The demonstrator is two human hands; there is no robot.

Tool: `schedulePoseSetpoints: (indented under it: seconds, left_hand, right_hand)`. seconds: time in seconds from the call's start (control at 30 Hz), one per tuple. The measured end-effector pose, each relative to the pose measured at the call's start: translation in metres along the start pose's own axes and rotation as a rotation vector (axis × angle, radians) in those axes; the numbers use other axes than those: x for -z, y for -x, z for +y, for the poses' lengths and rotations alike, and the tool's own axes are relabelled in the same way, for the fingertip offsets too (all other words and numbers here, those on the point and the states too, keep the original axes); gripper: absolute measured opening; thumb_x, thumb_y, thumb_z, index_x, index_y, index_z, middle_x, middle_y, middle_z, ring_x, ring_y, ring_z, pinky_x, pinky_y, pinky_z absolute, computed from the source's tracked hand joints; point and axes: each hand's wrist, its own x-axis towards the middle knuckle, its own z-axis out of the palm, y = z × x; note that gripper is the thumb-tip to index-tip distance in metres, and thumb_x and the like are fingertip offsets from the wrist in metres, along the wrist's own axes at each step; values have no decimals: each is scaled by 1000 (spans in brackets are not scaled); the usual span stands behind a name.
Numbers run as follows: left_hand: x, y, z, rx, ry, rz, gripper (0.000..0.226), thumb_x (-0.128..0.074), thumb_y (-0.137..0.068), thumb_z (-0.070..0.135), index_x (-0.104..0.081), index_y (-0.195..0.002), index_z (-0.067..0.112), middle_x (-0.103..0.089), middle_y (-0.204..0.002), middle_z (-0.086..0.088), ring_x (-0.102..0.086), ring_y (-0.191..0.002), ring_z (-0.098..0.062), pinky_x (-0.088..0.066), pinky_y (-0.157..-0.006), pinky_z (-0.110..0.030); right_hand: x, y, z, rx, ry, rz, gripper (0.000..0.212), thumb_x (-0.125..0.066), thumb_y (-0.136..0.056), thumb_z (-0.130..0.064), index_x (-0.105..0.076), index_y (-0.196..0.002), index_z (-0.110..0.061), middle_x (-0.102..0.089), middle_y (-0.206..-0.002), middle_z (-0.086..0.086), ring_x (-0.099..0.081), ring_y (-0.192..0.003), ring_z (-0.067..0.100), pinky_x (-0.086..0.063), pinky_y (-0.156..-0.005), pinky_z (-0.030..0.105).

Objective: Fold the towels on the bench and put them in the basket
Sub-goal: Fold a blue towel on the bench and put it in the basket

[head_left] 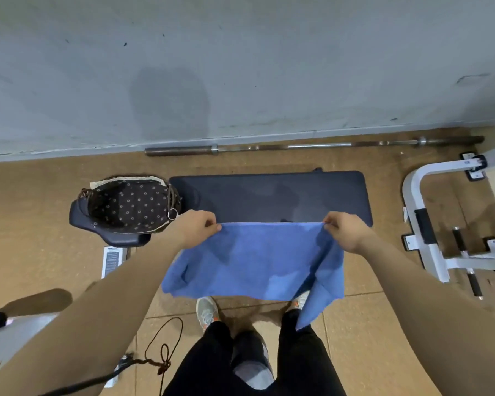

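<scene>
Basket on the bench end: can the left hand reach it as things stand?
Probably yes: the basket sits open just beside the left hand, nothing between them, but that hand pinches a corner of the blue towel.

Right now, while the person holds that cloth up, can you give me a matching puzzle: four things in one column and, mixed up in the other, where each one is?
Things
1. blue towel
2. basket
3. barbell
4. bench pad

Places
A. on the floor along the wall
B. pinched at its top corners by the left hand and right hand
C. on the dark seat at the pad's left end
D. lengthwise just beyond the hanging towel

Pairs: 1-B, 2-C, 3-A, 4-D
</scene>
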Motion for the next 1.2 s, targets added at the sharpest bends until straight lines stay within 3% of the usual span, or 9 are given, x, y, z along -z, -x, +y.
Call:
schedulePoseSetpoints:
  seconds: [0.13,0.3,0.43,0.6,0.73,0.9,1.0,1.1,1.2]
  left_hand:
    - [-27,-61,-19,40,91,107,26,-55,-94,47,-59,-76,29,-60,-68,7,-60,-70,-20,-49,-65,-36]
    - [-70,-200,-59,0,-110,344,26,-48,-95,56,-65,-90,37,-63,-90,11,-59,-85,-17,-51,-69,-36]
    - [-98,-303,-84,-11,-171,434,25,-53,-94,55,-67,-88,35,-63,-85,11,-58,-86,-18,-39,-66,-31]
    - [-110,-377,-100,-51,-205,581,24,-57,-92,54,-67,-89,32,-68,-95,2,-61,-96,-27,-41,-69,-34]
    - [-102,-404,-100,-44,-211,654,26,-60,-89,56,-68,-89,31,-68,-96,1,-62,-95,-28,-46,-72,-35]
    - [-114,-398,-95,-82,-133,807,29,-56,-96,42,-64,-119,26,-58,-114,-3,-52,-112,-27,-50,-84,-43]
    - [-136,-370,-102,-90,-26,828,32,-51,-98,25,-61,-127,21,-55,-125,-5,-47,-120,-27,-47,-91,-42]
    - [-171,-335,-115,-53,14,812,39,-47,-95,16,-59,-132,19,-54,-135,-3,-47,-125,-27,-46,-94,-40]
    - [-193,-311,-126,21,86,754,45,-43,-97,15,-48,-142,18,-45,-147,0,-42,-133,-25,-44,-101,-42]
  right_hand:
    - [-5,-77,2,40,-17,32,21,-40,-104,-28,-58,-99,-19,-64,-87,6,-59,-74,24,-45,-62,36]
    - [-48,-229,22,130,26,161,20,-42,-103,-30,-60,-98,-21,-65,-97,6,-57,-86,27,-45,-72,37]
    - [-84,-335,42,174,93,273,21,-48,-102,-33,-57,-87,-22,-62,-90,5,-54,-84,29,-44,-71,37]
    - [-106,-414,64,197,171,353,19,-48,-101,-39,-59,-93,-27,-65,-103,8,-55,-91,30,-46,-77,40]
    - [-114,-436,72,138,193,441,25,-46,-102,-40,-65,-104,-24,-66,-112,11,-58,-102,35,-45,-77,40]
    - [-138,-420,57,5,379,717,28,-46,-99,-26,-60,-122,-19,-53,-125,16,-49,-115,38,-40,-89,46]
    - [-169,-383,33,140,327,828,33,-53,-95,-30,-61,-121,-12,-56,-122,16,-51,-111,40,-42,-88,47]
    - [-213,-339,9,317,284,745,37,-53,-93,-35,-64,-120,-13,-60,-120,12,-57,-103,40,-46,-83,47]
    - [-256,-311,-16,424,261,586,62,-34,-90,-53,-55,-137,-18,-53,-140,7,-53,-120,35,-43,-97,46]
